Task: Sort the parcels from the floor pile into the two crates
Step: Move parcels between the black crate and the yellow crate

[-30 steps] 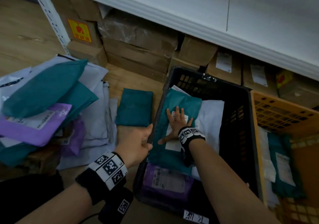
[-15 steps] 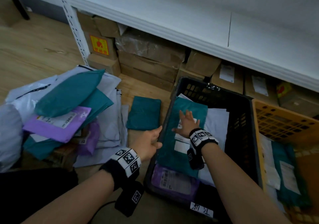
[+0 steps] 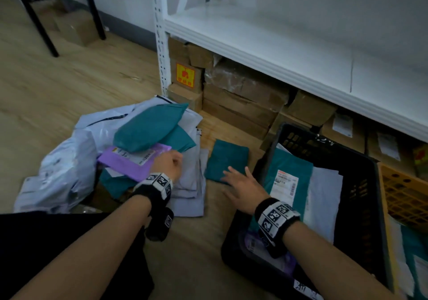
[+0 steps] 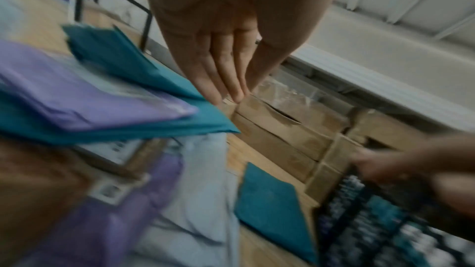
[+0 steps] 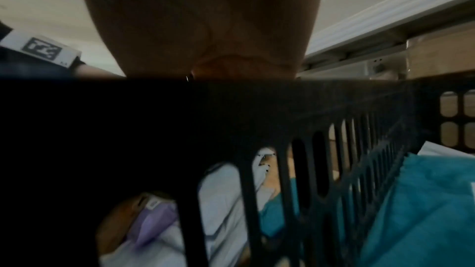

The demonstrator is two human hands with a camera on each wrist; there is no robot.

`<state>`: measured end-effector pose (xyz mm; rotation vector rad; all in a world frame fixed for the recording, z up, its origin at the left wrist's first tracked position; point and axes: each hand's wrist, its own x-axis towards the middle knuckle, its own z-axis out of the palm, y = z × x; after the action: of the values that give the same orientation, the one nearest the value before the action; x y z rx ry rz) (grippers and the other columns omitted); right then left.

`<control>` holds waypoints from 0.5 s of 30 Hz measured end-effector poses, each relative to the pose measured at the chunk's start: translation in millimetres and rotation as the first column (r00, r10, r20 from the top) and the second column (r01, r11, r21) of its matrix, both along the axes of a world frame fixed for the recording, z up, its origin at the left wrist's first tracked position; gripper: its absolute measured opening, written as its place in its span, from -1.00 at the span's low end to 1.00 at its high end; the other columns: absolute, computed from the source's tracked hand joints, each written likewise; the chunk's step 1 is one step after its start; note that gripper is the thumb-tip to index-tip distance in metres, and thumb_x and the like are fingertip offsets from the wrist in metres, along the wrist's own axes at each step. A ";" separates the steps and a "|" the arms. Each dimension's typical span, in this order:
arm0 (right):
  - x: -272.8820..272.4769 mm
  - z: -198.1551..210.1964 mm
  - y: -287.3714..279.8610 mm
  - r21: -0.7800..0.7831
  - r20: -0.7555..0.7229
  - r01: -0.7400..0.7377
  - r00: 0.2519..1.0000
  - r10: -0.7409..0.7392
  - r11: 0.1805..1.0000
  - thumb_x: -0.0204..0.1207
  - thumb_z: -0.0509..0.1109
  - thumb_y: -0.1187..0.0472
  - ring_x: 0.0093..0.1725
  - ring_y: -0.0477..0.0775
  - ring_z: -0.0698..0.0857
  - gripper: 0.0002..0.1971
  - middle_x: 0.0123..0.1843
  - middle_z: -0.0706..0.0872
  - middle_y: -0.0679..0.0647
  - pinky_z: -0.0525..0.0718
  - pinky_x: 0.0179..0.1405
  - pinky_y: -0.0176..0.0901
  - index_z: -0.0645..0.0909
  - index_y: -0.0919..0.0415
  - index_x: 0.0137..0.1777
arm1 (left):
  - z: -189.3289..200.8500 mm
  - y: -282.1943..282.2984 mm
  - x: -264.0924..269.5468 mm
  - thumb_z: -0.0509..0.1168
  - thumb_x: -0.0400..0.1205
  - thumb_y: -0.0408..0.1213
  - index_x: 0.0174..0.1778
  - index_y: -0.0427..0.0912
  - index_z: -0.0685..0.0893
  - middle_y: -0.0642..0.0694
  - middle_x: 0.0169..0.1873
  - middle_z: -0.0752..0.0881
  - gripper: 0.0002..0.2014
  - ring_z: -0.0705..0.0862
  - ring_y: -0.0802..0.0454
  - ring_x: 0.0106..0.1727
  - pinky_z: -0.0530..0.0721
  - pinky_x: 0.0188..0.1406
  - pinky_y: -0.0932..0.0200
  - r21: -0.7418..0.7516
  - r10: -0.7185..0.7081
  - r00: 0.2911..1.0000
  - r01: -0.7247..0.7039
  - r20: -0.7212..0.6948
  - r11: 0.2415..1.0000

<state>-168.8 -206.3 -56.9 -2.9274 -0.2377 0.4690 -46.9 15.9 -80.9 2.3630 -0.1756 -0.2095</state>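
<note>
Step in hand: reaching for the next parcel. Both hands empty. Left hand (image 3: 167, 163) sat over the floor pile (image 3: 111, 151), just beside the purple parcel (image 3: 133, 159); the wrist view showed its fingers (image 4: 226, 76) straight and pressed together, gripping nothing. Right hand (image 3: 243, 187) hovered, fingers spread apart, just above the near edge of a lone teal parcel (image 3: 225, 161) lying flat on the floor between the pile and the black crate (image 3: 361, 198). Contact unclear. Black crate already held teal, white and purple parcels; orange crate (image 3: 403, 191) beside it held some too. Many parcels left. Next move probably calls for curling fingers under a thin flat edge, then lifting it into the matching crate.
</note>
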 end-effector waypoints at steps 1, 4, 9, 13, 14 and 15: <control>-0.4 -6.3 1.3 -0.059 -0.009 -0.017 1.000 0.016 0.998 0.79 0.10 -0.01 0.77 -0.06 0.05 -0.54 0.75 0.27 -0.01 -0.19 0.75 0.19 0.38 0.08 0.64 | -2.2 15.3 12.3 0.26 0.61 -0.44 0.12 -0.28 0.76 -0.29 0.16 0.74 -0.77 0.66 -0.25 0.25 0.54 0.32 -0.02 0.073 0.037 0.999 -0.040 0.039 0.997; -0.9 -20.8 4.4 -0.177 0.005 -0.048 0.999 0.050 0.983 0.76 0.11 -0.06 0.74 -0.05 0.19 -0.59 0.64 0.47 -0.02 -0.03 0.74 0.14 0.54 0.04 0.50 | -6.5 48.9 42.9 0.31 0.55 -0.41 0.09 -0.13 0.72 -0.28 0.26 0.58 -0.76 0.44 -0.28 0.37 0.47 0.33 -0.09 0.318 0.080 0.980 -0.135 0.180 0.938; -0.1 -25.5 4.5 -0.147 0.045 -0.004 0.999 0.010 0.989 0.70 0.15 -0.13 0.65 -0.09 0.36 -0.63 0.49 0.61 -0.13 0.11 0.68 -0.01 0.60 -0.08 0.38 | -9.9 57.9 81.0 0.37 0.55 -0.21 0.19 0.01 0.69 -0.19 0.67 0.05 -0.72 -0.06 -0.19 0.69 0.03 0.61 -0.35 0.718 -0.105 0.994 0.061 0.017 0.694; 0.1 -25.3 5.1 -0.149 0.050 0.000 0.999 0.008 0.989 0.68 0.16 -0.16 0.58 -0.05 0.44 -0.61 0.44 0.65 -0.10 0.20 0.61 -0.05 0.60 -0.07 0.39 | -20.6 51.6 94.7 0.21 0.65 -0.23 0.50 -0.02 0.47 -0.08 0.68 0.11 -0.55 -0.02 -0.09 0.70 -0.16 0.55 -0.54 0.807 -0.126 0.986 0.163 -0.110 0.567; 0.6 -26.1 4.6 -0.158 0.049 -0.004 0.999 0.011 0.987 0.67 0.16 -0.17 0.55 -0.03 0.46 -0.60 0.43 0.66 -0.09 0.23 0.57 -0.06 0.60 -0.07 0.39 | -22.2 49.9 94.0 0.19 0.67 -0.23 0.53 -0.04 0.44 -0.07 0.65 0.17 -0.54 0.05 -0.09 0.68 -0.16 0.55 -0.55 0.812 -0.119 0.988 0.152 -0.102 0.563; 0.9 -26.8 4.2 -0.169 0.047 -0.007 0.999 0.015 0.986 0.67 0.16 -0.18 0.52 -0.01 0.48 -0.59 0.41 0.67 -0.08 0.27 0.54 -0.06 0.60 -0.07 0.39 | -21.2 48.5 92.2 0.19 0.67 -0.24 0.52 -0.07 0.46 -0.08 0.60 0.26 -0.55 0.14 -0.09 0.65 -0.13 0.55 -0.54 0.812 -0.111 0.991 0.125 -0.075 0.571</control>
<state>-168.0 -202.1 -83.7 -3.1069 -0.2309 0.4410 45.3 64.4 -102.1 3.2947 -0.2740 -0.4554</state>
